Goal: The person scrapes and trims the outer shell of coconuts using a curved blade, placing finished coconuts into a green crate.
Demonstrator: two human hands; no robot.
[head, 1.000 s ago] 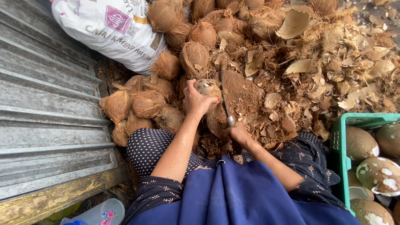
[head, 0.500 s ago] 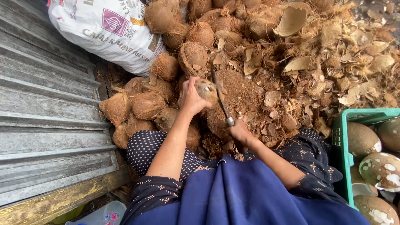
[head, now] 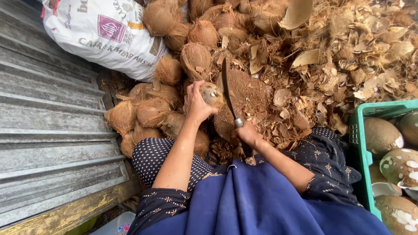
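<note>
Dotted dark garment (head: 161, 159), blue apron (head: 257, 204), bare forearms

Knife handle: hidden inside the right hand (head: 246, 134); only the blade (head: 228, 93) shows.
Held coconut (head: 212, 94): its near side is covered by the left hand (head: 196, 103).
Chopping block (head: 244, 101): its near edge is lost behind the right hand and forearm.
White sack (head: 102, 37): cut off by the top edge.
Green crate (head: 358, 143): cut off by the right edge; its far wall is out of view.
Peeled coconuts (head: 379, 135) in the crate: several cut off by the right and bottom edges.
Unhusked pile (head: 148, 111): the lower nuts are hidden behind the left arm and knee.
Bottom-left corner: a pale container (head: 114, 225), cut off, kind unclear.
</note>
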